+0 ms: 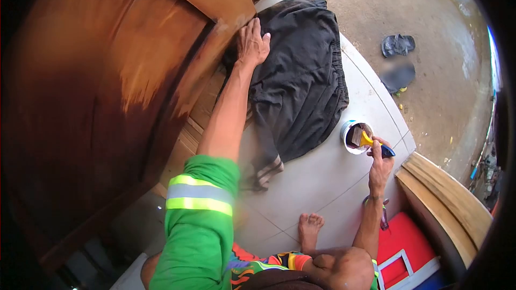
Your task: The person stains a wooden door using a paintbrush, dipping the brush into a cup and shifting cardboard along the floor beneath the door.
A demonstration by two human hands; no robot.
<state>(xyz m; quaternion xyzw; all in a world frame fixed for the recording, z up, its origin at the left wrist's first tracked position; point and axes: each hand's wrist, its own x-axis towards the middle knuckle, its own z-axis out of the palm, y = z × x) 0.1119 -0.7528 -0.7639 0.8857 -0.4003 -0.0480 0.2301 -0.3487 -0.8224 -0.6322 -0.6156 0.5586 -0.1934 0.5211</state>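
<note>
My right hand (380,164) grips a paintbrush (368,139) with a yellow and dark blue handle. Its bristles are inside the mouth of a small white can (348,130), which has dark liquid in it. My left hand (253,43) rests with fingers extended against the bottom corner of a wooden door (161,70), beside a dark cloth (301,70). Dark brown stain covers much of the door panel, with a streaky lighter patch of wood near its end. The cloth looks like shorts with an elastic waistband and lies spread on the tiles.
Pale floor tiles (322,182) end at a curved edge with wet bare ground beyond. Two dark slippers (398,45) lie out there. A wooden door frame (443,198) stands at right, near a red object (406,236) with a white frame. My bare foot (310,231) is on the tiles.
</note>
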